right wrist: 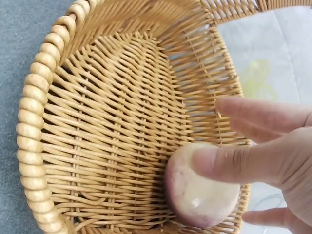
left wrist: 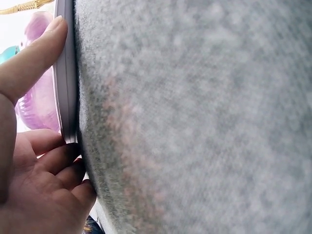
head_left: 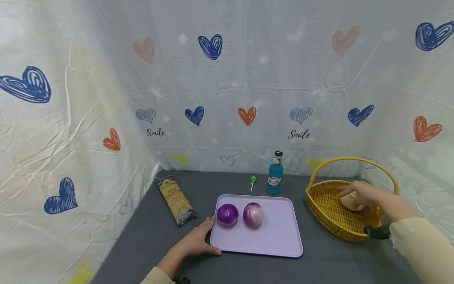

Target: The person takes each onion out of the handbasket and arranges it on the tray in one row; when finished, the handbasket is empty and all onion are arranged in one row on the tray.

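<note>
My right hand (head_left: 363,195) reaches inside the yellow wicker basket (head_left: 320,213), over a round cream vegetable with a purple side (right wrist: 202,195), which looks like an onion. In the right wrist view the thumb lies against its top, while the other visible fingers are spread away from it. At the near left corner of the lilac tray (head_left: 262,240) is my left hand (head_left: 198,240). Its thumb lies along the front edge and its fingers touch the left side. On the tray sit a dark purple onion (head_left: 227,214) and a paler purple-and-white onion (head_left: 253,214).
Behind the tray stands a blue bottle (head_left: 274,175), with a green lollipop (head_left: 253,181) lying to its left. A yellow packet (head_left: 175,200) lies at the table's left side. A heart-printed white sheet (head_left: 227,90) hangs behind and at both sides.
</note>
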### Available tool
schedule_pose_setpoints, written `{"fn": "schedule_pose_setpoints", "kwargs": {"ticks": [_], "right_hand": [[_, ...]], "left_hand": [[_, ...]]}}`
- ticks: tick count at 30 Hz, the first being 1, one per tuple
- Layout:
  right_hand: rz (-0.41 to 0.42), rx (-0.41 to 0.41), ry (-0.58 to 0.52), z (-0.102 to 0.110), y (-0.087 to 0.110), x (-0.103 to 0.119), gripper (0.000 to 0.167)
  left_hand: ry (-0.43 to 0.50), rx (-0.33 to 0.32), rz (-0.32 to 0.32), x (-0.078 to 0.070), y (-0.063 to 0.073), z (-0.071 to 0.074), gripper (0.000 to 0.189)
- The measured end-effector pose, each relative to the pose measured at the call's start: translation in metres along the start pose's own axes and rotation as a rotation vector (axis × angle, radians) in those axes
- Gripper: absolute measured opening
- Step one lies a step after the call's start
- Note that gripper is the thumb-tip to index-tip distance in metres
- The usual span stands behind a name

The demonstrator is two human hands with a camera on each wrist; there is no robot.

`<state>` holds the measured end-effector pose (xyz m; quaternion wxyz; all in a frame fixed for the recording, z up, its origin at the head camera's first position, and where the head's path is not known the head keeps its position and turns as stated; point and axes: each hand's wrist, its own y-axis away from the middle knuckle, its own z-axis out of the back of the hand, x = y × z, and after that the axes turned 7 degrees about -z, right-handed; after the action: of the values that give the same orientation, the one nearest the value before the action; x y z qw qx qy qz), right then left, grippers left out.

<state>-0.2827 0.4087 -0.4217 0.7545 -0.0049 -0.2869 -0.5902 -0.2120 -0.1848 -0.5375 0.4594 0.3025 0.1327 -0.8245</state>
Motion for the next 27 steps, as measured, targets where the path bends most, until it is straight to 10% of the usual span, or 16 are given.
{"fn": "schedule_pose_setpoints", "kwargs": {"ticks": [27], "right_hand": [[0.032,-0.127,0.197,-0.014,-0.013,-0.032,0.057]], "left_hand": [[-0.004,0.001,0.001,-0.003,0.001,0.001,0.118]]}}
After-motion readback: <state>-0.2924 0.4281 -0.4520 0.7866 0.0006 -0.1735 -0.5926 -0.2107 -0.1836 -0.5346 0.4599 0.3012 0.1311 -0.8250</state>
